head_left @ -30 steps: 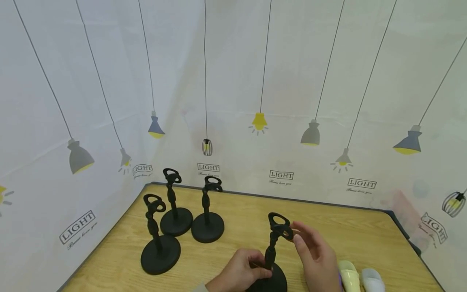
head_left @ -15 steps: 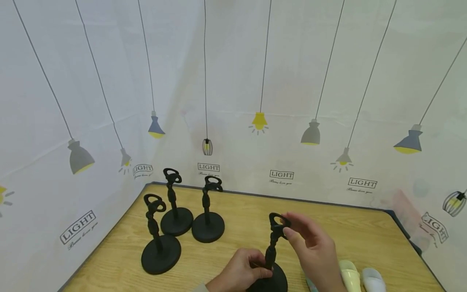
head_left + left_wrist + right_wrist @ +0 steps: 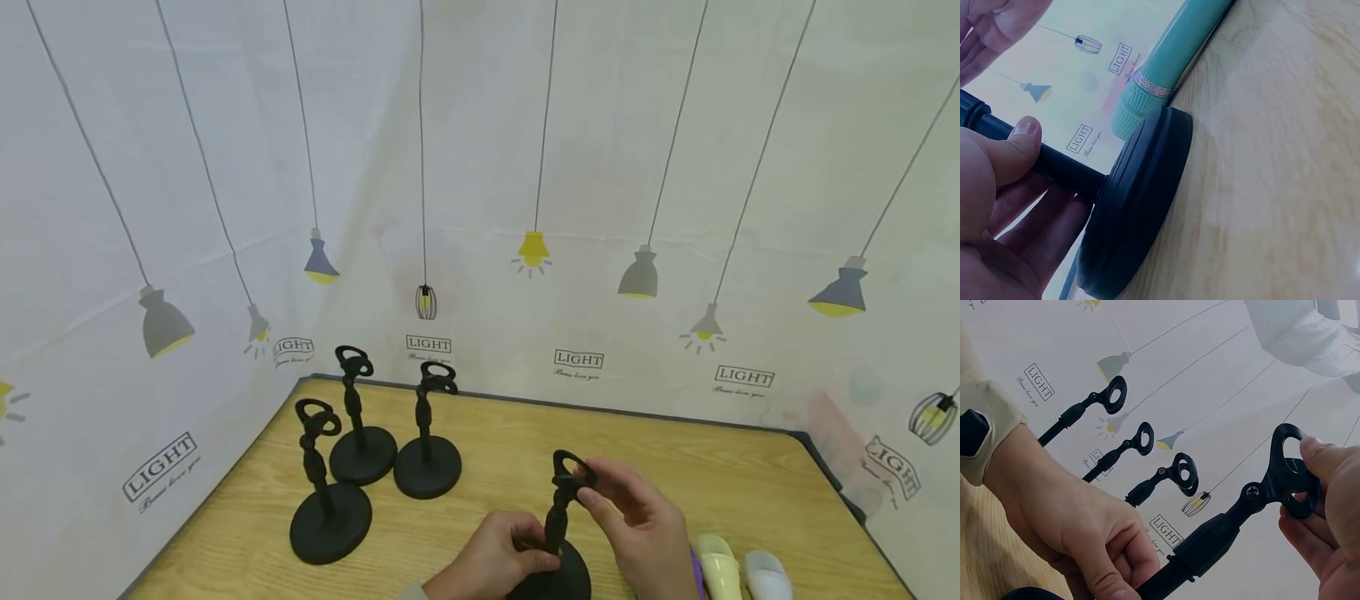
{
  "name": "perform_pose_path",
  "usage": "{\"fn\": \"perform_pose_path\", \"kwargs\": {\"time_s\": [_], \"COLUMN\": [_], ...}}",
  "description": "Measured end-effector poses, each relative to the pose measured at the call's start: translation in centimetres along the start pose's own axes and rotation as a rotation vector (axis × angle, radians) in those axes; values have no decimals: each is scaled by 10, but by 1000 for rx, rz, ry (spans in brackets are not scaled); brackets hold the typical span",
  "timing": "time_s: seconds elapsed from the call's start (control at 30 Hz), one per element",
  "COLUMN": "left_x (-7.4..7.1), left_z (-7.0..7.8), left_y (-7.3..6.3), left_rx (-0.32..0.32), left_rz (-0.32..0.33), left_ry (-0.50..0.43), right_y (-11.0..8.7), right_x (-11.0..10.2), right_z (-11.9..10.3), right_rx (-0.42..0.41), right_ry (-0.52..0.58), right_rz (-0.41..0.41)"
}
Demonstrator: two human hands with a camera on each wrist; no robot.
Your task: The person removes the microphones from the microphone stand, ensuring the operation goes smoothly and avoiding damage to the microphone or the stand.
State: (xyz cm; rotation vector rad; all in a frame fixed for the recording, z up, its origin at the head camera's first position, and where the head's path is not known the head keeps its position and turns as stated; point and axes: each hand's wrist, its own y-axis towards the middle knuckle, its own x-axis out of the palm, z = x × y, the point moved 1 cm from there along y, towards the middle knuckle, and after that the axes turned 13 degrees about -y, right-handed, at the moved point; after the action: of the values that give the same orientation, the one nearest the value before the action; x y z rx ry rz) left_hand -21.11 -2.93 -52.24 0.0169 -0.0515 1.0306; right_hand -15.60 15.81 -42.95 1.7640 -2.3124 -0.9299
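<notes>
A black desktop microphone stand (image 3: 557, 527) with a round base stands upright near the front of the table. My left hand (image 3: 491, 557) grips its pole low down, just above the base (image 3: 1138, 206), with the thumb along the pole in the left wrist view. At the top, my right hand (image 3: 643, 525) pinches the ringed microphone clip (image 3: 1277, 472) between thumb and fingers. A teal microphone (image 3: 1175, 53) lies beyond the base in the left wrist view. By my right hand lie a yellow microphone (image 3: 720, 568), a white one, and a purple one mostly hidden by that hand.
Three more black microphone stands, a front one (image 3: 328, 523), a back one (image 3: 363, 454) and a right one (image 3: 427, 467), stand grouped at the left of the wooden table (image 3: 495, 450). Behind rises a white backdrop (image 3: 480, 167) printed with lamps.
My right hand has come in from beside the clip and now pinches it. The clip sits slightly lower than before. My left hand has stayed on the pole.
</notes>
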Motion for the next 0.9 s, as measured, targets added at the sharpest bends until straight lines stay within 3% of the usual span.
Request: {"fn": "perform_pose_path", "kwargs": {"time_s": [0.37,0.9], "left_x": [-2,-32], "left_z": [1,2], "left_y": [-2,-15], "left_rx": [-27,13], "left_rz": [5,63], "left_ry": [19,67], "right_y": [-7,-14], "right_x": [-5,6], "right_z": [4,14], "right_rx": [216,282], "right_ry": [-61,-127], "right_rz": [-96,-247]}}
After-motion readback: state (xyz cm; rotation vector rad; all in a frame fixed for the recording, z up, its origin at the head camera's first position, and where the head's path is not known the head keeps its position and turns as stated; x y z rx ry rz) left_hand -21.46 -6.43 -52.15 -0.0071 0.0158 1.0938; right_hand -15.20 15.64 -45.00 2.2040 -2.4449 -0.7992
